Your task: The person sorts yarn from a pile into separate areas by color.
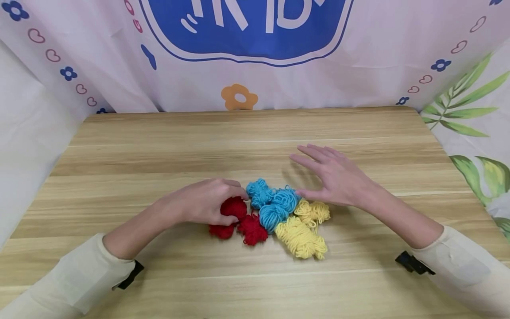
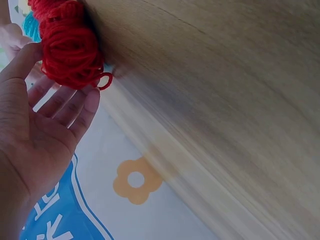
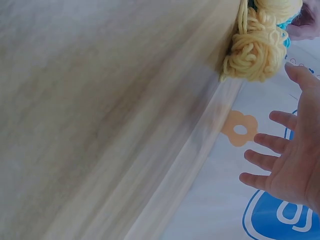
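From where I sit, the head view gives me two bare hands over a wooden table (image 1: 159,153), with a huddle of yarn between them near the middle. The left hand (image 1: 211,201) is curled over a red ball (image 1: 235,207), thumb on the near side and fingers on the far side, so I read it as pinching that one. Two more red lumps (image 1: 253,230) lie close by, one just under the thumb and one to its right. My left wrist view shows the thumb and fingers about the red yarn, with a loose loop (image 2: 106,81) sticking out from it. Three blue balls (image 1: 273,217) sit bunched together in the middle of the huddle, next to the red. The yellow yarn (image 1: 301,239) lies at the right end, against the blue. The right hand (image 1: 338,179) is spread and holds nothing, its palm beyond the yellow (the thumb tip comes right up to the blue, and I cannot tell whether they touch). Both arms wear pale sleeves (image 1: 470,263) with black clips (image 1: 414,262) near the cuffs. Behind the table hangs a white cloth (image 1: 191,84), printed with an orange flower (image 1: 240,97).
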Available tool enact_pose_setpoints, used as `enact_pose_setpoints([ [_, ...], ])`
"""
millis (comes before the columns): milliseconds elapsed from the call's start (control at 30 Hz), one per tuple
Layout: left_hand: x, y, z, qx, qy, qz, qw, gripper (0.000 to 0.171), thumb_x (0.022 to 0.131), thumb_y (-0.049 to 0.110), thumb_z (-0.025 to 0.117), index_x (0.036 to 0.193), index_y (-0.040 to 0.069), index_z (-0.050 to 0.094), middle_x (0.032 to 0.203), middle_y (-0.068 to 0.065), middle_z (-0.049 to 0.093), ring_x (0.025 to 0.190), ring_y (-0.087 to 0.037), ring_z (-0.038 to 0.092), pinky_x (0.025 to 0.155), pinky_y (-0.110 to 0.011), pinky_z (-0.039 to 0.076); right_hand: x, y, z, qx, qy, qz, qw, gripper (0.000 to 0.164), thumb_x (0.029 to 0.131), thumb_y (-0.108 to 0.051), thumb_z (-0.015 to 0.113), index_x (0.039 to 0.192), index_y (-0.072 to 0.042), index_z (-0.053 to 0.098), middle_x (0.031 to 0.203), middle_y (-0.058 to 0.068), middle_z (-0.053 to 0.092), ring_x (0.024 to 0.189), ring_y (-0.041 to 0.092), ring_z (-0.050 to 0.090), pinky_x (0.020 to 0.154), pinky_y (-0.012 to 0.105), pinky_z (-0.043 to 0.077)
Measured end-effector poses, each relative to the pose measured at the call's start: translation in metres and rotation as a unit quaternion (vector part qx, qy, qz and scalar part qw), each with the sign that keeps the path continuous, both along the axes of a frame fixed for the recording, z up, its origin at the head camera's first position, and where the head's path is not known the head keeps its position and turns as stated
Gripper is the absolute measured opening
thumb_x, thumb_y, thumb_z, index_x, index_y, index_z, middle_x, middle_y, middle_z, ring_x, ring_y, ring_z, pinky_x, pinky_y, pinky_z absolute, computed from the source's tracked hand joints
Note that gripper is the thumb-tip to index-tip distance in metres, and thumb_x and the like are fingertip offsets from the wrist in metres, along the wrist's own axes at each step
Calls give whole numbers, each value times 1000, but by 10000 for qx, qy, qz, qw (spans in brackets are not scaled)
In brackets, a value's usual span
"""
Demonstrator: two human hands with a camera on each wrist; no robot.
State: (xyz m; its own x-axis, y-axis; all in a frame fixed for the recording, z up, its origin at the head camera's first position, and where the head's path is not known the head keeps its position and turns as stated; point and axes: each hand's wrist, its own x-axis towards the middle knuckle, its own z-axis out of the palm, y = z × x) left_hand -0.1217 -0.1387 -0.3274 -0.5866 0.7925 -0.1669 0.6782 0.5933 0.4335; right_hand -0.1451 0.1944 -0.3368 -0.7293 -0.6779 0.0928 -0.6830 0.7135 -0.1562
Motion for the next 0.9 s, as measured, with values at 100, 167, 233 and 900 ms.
enact_pose_setpoints([
  [100, 0, -1, -1, 17, -14, -12, 10000, 38, 87, 20, 84, 121, 8, 72, 120, -4, 69, 103, -16, 64, 86, -30, 59, 2, -2, -1, -13, -33, 10, 10000, 85, 93, -63, 64, 158, -14, 42, 163, 19, 36, 149, 44, 35, 121, 62, 26],
  [167, 0, -1, -1, 37, -13, -9, 10000, 38, 87, 19, 84, 122, 7, 71, 121, -5, 69, 105, -17, 65, 87, -31, 59, 2, -3, -1, -23, -24, 10, 10000, 85, 93, -63, 65, 158, -14, 43, 164, 18, 36, 149, 44, 35, 122, 61, 25],
  [233, 0, -2, -1, 56, -14, -11, 10000, 39, 87, 18, 83, 123, 7, 71, 121, -6, 69, 105, -18, 65, 87, -32, 59, 3, -3, -1, -36, -11, 23, 10000, 84, 93, -63, 65, 158, -14, 43, 163, 18, 36, 149, 44, 35, 121, 61, 25],
  [900, -8, -10, 8, 280, -149, 159, 9994, 41, 86, 13, 82, 125, 5, 71, 124, -6, 69, 107, -20, 64, 85, -30, 59, 3, -8, 1, -15, -29, 165, 9999, 85, 92, -63, 64, 158, -14, 43, 162, 20, 38, 149, 45, 34, 119, 66, 27],
])
